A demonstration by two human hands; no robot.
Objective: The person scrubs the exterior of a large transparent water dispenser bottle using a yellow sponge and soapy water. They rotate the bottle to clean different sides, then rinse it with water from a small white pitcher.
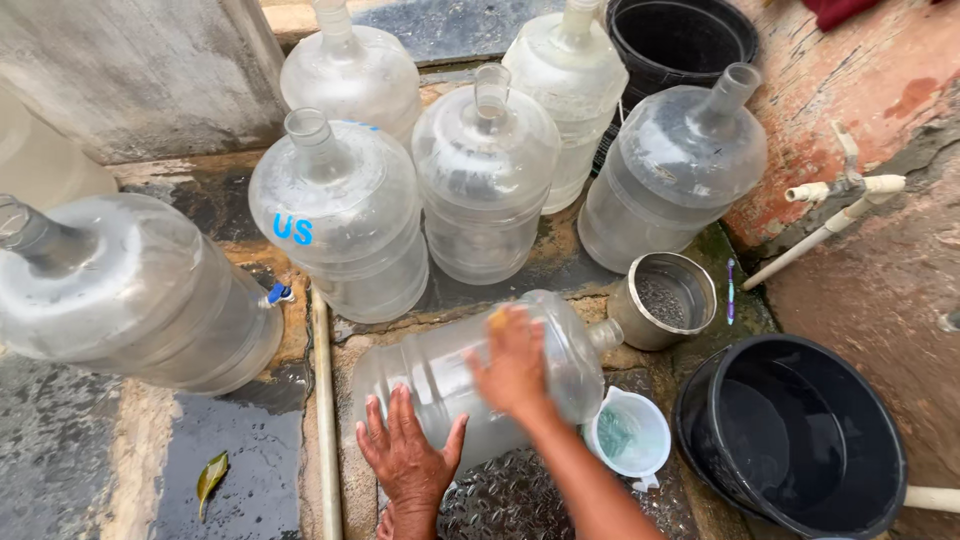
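Both hands' grip: left hand (408,455), right hand (515,365) pressing lying jug (450,375)

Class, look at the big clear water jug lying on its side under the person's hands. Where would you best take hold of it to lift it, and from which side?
Grip the narrow neck from the right, since the jug lies on its side with the neck pointing right toward the metal pot. The wide, probably slippery body needs a second palm, as the left hand gives now.
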